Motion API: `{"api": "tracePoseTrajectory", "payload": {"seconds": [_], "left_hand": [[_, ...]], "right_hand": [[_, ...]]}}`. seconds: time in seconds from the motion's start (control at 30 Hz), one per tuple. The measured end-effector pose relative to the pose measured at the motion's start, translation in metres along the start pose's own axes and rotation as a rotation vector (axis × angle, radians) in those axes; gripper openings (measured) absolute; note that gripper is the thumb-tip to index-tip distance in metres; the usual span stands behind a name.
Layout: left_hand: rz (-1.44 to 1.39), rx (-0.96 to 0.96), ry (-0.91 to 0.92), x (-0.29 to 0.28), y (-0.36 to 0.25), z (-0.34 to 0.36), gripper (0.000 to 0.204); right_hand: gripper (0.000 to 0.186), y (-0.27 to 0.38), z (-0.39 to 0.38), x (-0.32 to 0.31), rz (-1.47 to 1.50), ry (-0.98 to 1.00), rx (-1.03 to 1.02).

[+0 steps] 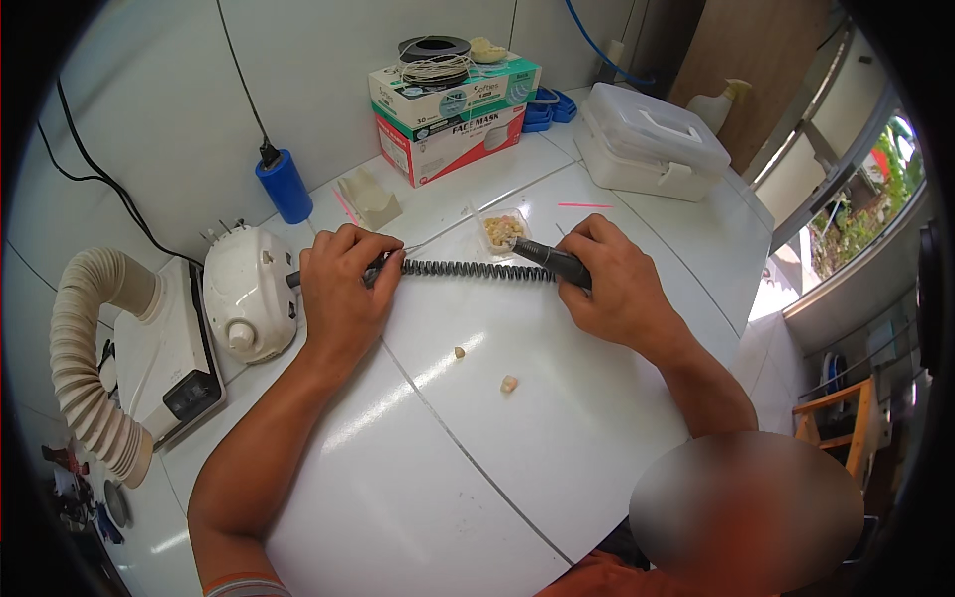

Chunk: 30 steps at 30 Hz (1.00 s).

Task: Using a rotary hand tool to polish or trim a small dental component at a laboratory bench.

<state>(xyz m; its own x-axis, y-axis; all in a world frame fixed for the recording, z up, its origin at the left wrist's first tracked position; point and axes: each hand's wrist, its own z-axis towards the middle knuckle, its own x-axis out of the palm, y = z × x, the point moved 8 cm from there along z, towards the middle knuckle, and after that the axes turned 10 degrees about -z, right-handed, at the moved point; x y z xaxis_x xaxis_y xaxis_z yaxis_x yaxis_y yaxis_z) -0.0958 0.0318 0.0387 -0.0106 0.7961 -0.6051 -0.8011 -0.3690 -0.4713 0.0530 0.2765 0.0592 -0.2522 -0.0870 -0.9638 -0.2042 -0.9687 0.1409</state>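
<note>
Above the far half of the bench (pixel 378 488), the right hand (pixel 619 286) wraps its grip around a left-pointing black handpiece (pixel 553 263), while the left hand (pixel 345 281) arches by the coiled cord's (pixel 473 270) left end, grip unclear.

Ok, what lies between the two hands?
Head view: a black coiled cord stretches between the left hand and right hand, whose black handpiece juts leftward.

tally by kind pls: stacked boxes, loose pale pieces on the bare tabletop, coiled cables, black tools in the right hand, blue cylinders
Stacked boxes: 2
Loose pale pieces: 2
Coiled cable: 1
Black tool in right hand: 1
Blue cylinder: 1
Total: 7
</note>
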Motion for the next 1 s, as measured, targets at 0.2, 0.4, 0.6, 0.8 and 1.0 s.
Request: {"api": "tracePoseTrajectory", "payload": {"seconds": [0.2, 0.4, 0.6, 0.8, 1.0], "left_hand": [[0.014, -0.001, 0.013, -0.006, -0.002, 0.000, 0.009], [0.043, -0.012, 0.104, -0.100, -0.043, 0.043, 0.004], [0.593, -0.200, -0.097, -0.193, 0.016, 0.052, 0.005], [0.660, -0.224, 0.005, -0.165, 0.054, 0.054, 0.005], [0.638, -0.186, -0.082, -0.176, 0.063, 0.056, 0.003]], "right_hand": [[0.026, 0.011, -0.001, 0.004, -0.016, 0.037, -0.036], [0.029, 0.006, -0.001, 0.013, -0.033, 0.138, -0.038], [0.031, 0.011, 0.002, 0.016, -0.042, 0.120, -0.083], [0.027, 0.006, 0.002, 0.011, -0.027, 0.096, -0.051], [0.033, 0.005, 0.004, 0.014, -0.032, 0.155, -0.040]]}}
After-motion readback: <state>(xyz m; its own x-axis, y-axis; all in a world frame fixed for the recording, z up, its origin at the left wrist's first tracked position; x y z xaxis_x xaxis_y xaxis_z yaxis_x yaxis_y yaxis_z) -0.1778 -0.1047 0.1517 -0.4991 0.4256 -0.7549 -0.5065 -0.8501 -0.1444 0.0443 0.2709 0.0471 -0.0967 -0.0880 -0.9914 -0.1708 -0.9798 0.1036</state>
